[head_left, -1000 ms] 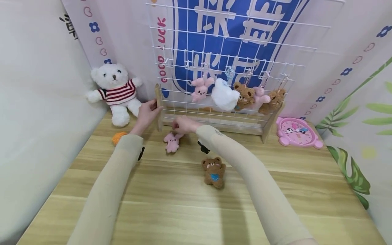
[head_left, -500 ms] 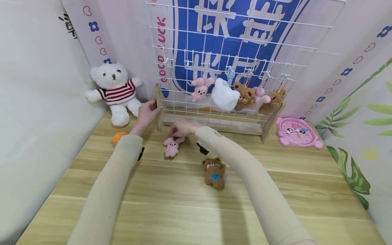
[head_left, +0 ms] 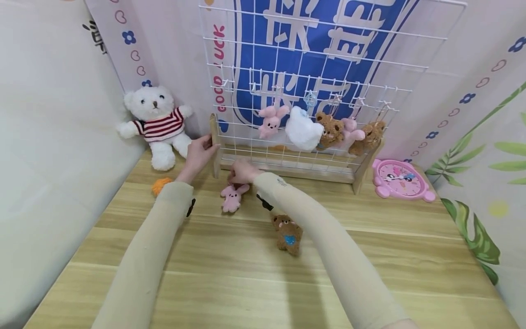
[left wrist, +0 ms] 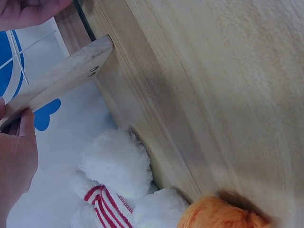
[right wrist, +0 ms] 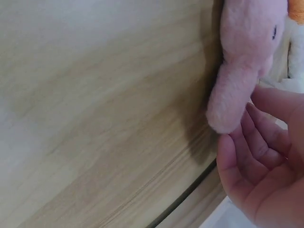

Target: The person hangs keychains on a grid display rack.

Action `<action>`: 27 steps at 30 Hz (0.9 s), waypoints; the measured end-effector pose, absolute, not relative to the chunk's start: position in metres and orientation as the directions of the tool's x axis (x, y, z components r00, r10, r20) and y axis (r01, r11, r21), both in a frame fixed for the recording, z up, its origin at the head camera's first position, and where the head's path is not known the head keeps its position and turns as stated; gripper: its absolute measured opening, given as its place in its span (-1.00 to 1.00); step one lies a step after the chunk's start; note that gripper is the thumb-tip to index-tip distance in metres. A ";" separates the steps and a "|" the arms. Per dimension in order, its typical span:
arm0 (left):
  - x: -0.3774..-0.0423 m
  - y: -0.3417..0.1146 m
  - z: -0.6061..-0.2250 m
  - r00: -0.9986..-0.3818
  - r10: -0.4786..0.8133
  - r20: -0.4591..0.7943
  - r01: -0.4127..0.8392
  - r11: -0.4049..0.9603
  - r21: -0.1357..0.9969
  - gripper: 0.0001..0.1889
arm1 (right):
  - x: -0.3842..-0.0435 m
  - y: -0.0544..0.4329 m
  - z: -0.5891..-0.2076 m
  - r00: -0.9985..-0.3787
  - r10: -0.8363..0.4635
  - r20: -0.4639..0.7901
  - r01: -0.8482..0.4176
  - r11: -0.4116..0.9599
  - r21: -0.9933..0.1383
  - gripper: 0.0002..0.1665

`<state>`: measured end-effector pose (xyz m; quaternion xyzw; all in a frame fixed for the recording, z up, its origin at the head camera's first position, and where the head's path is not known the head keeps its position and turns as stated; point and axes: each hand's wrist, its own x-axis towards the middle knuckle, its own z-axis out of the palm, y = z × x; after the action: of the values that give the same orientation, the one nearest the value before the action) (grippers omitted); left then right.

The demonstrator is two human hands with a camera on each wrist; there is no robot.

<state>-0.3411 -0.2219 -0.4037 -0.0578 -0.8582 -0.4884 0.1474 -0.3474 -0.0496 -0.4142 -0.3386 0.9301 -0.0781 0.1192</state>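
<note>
In the head view my right hand [head_left: 243, 172] pinches the top of a pink bunny plush keychain [head_left: 232, 199], just in front of the rack. Its cord is hidden by my fingers. Close up in the right wrist view, one floppy ear [right wrist: 232, 97] lies against my curled fingers [right wrist: 228, 154]. My left hand [head_left: 198, 155] grips the wooden side post [head_left: 215, 151] of the white wire display rack [head_left: 287, 157], with the thumb on the outer side. A brown bear plush keychain [head_left: 287, 235] lies on the table, partly covered by my right sleeve.
On the rack's hooks hang a pink bunny [head_left: 271, 122], a white plush [head_left: 304, 130], and more bears and bunnies. A white teddy bear [head_left: 158, 123] in stripes sits left, near an orange fluffy thing [head_left: 161, 185]. A pink clock [head_left: 400, 179] lies at right.
My right hand has come down onto the pink bunny's top, and the bunny has shifted slightly toward me. My left hand has stayed on the post.
</note>
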 end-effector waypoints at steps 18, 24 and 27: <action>-0.340 -0.222 -0.406 -0.948 -0.044 0.315 0.244 0.531 0.811 -0.57 | -0.346 -0.051 -0.410 -0.722 -0.630 -0.285 -0.576 0.776 -0.257 -0.71; -0.341 -0.222 -0.406 -0.947 -0.045 0.319 0.249 0.523 0.815 -0.59 | -0.346 -0.041 -0.395 -0.695 -0.691 -0.195 -0.626 0.717 -0.308 -0.90; -0.343 -0.221 -0.406 -0.950 -0.051 0.309 0.238 0.524 0.817 -0.58 | -0.345 -0.035 -0.387 -0.694 -0.699 -0.171 -0.623 0.703 -0.344 -0.91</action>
<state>-0.3427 -0.2215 -0.4063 -0.0545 -0.8602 -0.4846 0.1490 -0.3445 -0.0351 -0.3865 -0.3627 0.9111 -0.1308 0.1457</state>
